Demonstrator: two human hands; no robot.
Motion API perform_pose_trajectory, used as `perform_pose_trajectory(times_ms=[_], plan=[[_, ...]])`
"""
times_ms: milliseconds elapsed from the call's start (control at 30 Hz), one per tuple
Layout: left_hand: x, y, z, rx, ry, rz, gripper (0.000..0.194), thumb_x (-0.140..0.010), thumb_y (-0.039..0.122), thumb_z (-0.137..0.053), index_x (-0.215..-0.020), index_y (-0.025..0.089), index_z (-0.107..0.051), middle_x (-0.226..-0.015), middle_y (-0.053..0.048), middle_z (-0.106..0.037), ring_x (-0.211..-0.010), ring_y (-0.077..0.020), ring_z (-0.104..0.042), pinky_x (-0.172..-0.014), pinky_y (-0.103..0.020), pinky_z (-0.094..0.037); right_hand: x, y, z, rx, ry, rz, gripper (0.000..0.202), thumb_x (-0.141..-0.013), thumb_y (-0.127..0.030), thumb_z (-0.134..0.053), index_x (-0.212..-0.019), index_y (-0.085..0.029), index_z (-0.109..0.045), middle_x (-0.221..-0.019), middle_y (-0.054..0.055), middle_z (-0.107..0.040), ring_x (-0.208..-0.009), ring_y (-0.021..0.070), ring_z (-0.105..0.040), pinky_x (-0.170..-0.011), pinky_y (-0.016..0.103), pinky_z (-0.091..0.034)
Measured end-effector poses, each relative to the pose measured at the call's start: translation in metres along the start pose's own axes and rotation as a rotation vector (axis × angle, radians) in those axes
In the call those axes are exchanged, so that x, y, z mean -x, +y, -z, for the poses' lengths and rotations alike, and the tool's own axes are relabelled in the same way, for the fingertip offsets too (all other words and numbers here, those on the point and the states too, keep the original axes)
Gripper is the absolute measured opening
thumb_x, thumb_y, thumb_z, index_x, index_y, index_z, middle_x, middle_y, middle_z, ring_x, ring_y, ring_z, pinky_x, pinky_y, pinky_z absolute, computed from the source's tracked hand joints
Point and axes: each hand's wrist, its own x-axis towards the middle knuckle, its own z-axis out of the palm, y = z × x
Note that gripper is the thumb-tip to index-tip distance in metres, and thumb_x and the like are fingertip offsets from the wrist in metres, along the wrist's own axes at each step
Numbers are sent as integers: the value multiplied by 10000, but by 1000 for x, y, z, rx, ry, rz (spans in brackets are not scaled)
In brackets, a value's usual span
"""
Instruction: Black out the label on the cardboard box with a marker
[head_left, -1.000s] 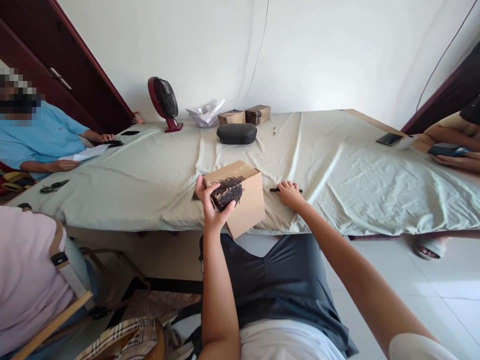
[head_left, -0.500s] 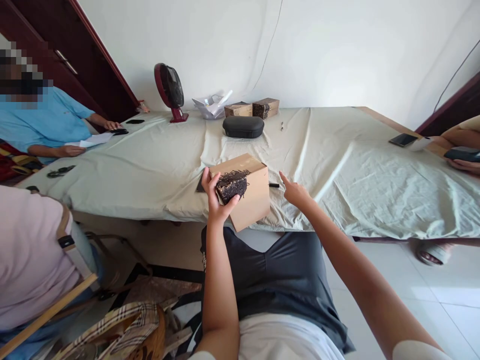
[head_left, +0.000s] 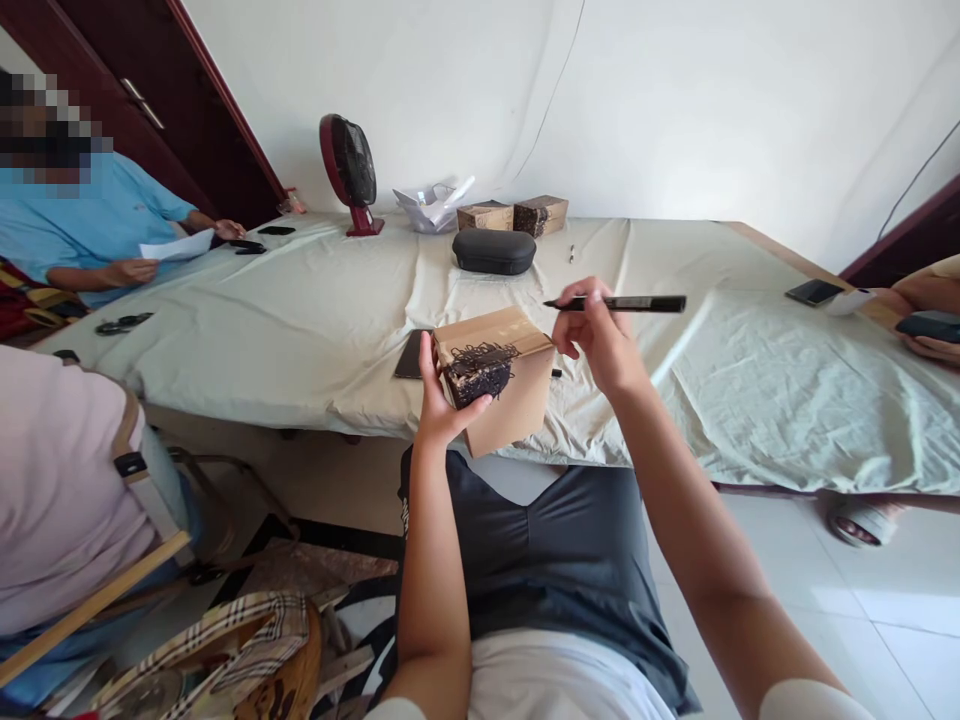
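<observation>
My left hand grips the left corner of a brown cardboard box, its thumb on the near face and fingers at the left side. Dense black ink scribbles cover that corner of the box, which sits tilted at the table's front edge. In my right hand is a black marker pen, held roughly level just above the box's right side, its dark tip pointing left and apart from the cardboard. A flat black object lies partly behind the box. Past the box's right edge a small black end shows; the rest is hidden.
On the cloth-covered table stand a black hard case, two scribbled boxes and a red fan. A person in blue sits at left holding paper. A phone lies at right.
My right hand was pointing with its index finger and no pen showed; now it has risen slightly with the marker pen visible in it. My left hand stays on the box.
</observation>
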Motion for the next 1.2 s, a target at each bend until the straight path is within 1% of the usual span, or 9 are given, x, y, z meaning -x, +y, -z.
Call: perform_pose_trajectory(times_ms=[67, 133, 233, 300, 433, 600, 833, 1067, 1200], plan=[[1, 0, -1, -11, -17, 14, 1333, -789, 692, -892, -1741, 415, -2, -1827, -188, -115, -1706, -396, -249, -1355, -587, -323, -7, -2, -16, 59, -63, -4, 428, -1002, -669, -576, -1001, -245, -637, -568, -62, -487, -511, 128, -434, -541, 303, -330], [2, 1, -3, -35, -29, 17, 1348, -770, 695, -906, -1745, 402, -23, -1814, -193, -132, -1711, -404, -226, -1364, -597, -299, -12, 0, -27, 126, -103, -8, 312, -962, -516, -624, -926, -213, -691, -573, -52, -485, -547, 124, -444, -562, 302, -325], [2, 1, -6, -63, -39, -3, 1340, -763, 687, -912, -1747, 393, -51, -1796, -186, -149, -1725, -412, -159, -1376, -610, -261, -16, 2, -34, 229, -140, -3, 113, -808, -299, -632, -758, -202, -661, -580, -48, -494, -576, 116, -415, -575, 300, -303], [2, 1, -7, -62, -42, -12, 1314, -777, 669, -907, -1746, 394, -63, -1788, -180, -142, -1727, -417, -136, -1379, -628, -237, -17, 3, -35, 280, -144, -15, 57, -741, -247, -590, -700, -211, -606, -566, -57, -463, -577, 111, -379, -581, 301, -282], [2, 1, -7, -70, -47, -23, 1322, -772, 652, -914, -1746, 393, -58, -1779, -173, -132, -1721, -424, -135, -1377, -644, -216, -15, 2, -33, 324, -148, -28, 99, -726, -236, -560, -639, -227, -513, -563, -58, -397, -595, 112, -341, -586, 302, -257], [1, 2, -5, -86, -55, -25, 1303, -784, 635, -908, -1748, 399, -64, -1774, -162, -145, -1722, -419, -132, -1382, -636, -209, -15, 4, -31, 277, -218, -55, 73, -747, -241, -586, -686, -227, -548, -580, -58, -435, -597, 118, -367, -584, 295, -280], [1, 3, -5, -107, -56, -16, 1339, -750, 669, -921, -1745, 400, -67, -1778, -163, -136, -1716, -418, -147, -1375, -641, -234, -16, 6, -33, 284, -233, -47, 56, -749, -223, -599, -705, -228, -566, -587, -53, -476, -615, 128, -398, -591, 293, -309], [2, 2, -5, -110, -52, -34, 1298, -775, 663, -901, -1744, 399, -80, -1767, -165, -145, -1708, -441, -154, -1366, -649, -237, -15, 4, -35, 244, -324, -73, 55, -786, -208, -609, -759, -229, -566, -590, -71, -497, -578, 116, -406, -588, 296, -310], [2, 0, -5, -128, -49, -50, 1292, -777, 664, -898, -1744, 395, -83, -1770, -165, -156, -1702, -441, -179, -1362, -637, -257, -15, 6, -35, 251, -321, -65, 53, -803, -205, -614, -777, -227, -574, -600, -69, -501, -595, 119, -413, -597, 297, -320]])
